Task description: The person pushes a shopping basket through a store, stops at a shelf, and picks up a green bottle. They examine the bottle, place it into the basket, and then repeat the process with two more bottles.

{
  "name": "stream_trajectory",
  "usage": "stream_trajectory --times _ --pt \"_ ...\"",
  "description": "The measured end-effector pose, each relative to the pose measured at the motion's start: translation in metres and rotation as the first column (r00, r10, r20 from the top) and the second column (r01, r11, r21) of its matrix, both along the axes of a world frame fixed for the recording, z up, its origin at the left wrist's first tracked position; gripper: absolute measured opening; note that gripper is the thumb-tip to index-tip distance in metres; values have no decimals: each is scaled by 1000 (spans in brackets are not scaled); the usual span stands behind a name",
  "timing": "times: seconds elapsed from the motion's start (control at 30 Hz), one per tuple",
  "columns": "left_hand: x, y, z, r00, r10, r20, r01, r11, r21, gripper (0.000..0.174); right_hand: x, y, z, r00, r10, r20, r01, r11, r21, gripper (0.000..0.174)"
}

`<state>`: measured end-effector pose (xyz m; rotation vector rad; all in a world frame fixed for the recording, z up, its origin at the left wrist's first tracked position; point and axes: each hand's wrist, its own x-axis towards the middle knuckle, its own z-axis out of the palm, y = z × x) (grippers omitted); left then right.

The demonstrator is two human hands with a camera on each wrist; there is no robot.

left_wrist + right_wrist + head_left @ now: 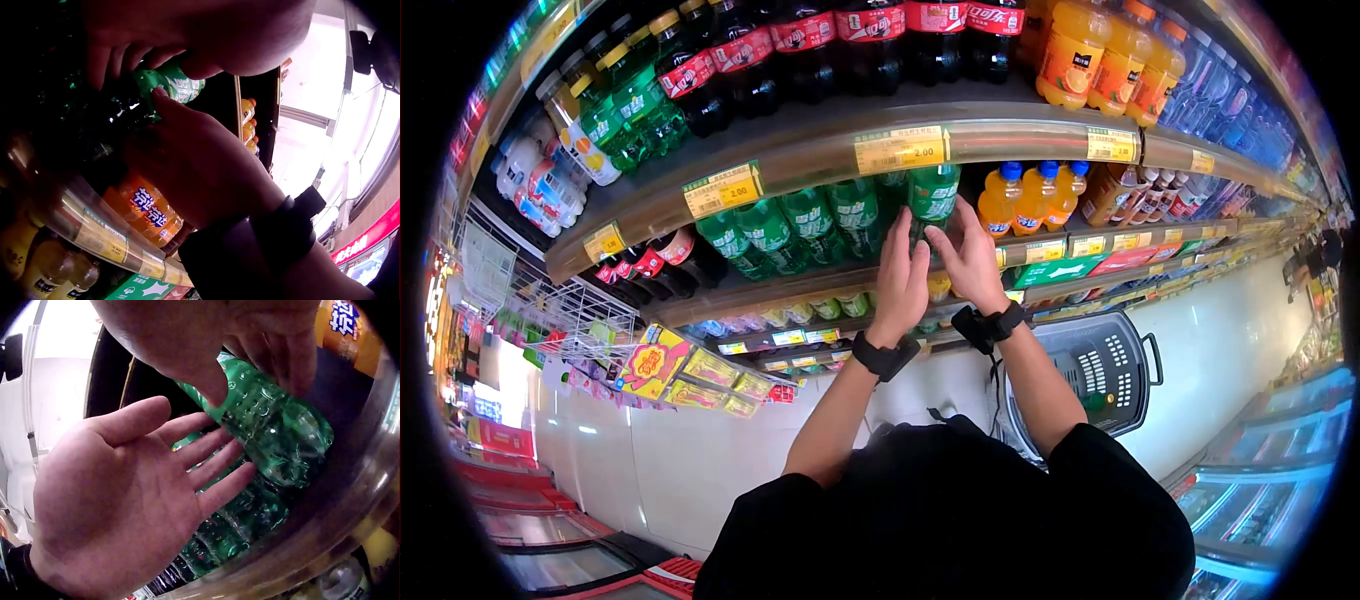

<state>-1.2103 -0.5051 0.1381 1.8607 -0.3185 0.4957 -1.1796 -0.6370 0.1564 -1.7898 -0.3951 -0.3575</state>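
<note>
Between the two hands, a green bottle [933, 192] with a green-and-white label stands at the front of the middle shelf. The right hand [972, 262] holds it, thumb on the near side and fingers round the far side, as the right wrist view shows on the bottle [275, 425] under the hand [212, 344]. On the bottle's other side, the left hand [902, 285] has its palm turned inward. Its fingers [209, 456] are extended, their tips beside or against the bottle; contact is unclear. In the left wrist view the right thumb [164, 100] lies on the bottle's label [182, 87].
More green bottles [810, 225] stand to the left, and orange bottles [1035, 195] to the right. Above runs a shelf edge [990, 142] with price tags and cola bottles [870, 40]. A grey basket [1135, 410] is on the floor at right; a candy rack [662, 365] stands left.
</note>
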Motion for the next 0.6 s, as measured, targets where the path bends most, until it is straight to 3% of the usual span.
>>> stream_trajectory --times 0.1,0.2,0.4,0.5,0.6 --pt "-5 3 -3 998 31 55 -35 996 78 52 -10 0 1 998 -65 16 65 997 -40 57" --pt "-19 6 1 998 -13 -56 11 1000 -29 49 -22 -2 -1 999 4 -50 -3 1000 24 55" --pt "-31 14 -1 999 -12 -39 14 999 39 49 -45 -1 -14 998 -61 -35 60 998 -36 57" --pt "-38 15 -7 999 -46 3 46 997 -68 51 -57 4 -27 995 -89 -44 89 996 -12 57" --pt "-52 20 -7 987 -124 -105 100 972 -215 53 -75 6 -28 995 -102 2 102 995 -19 55"
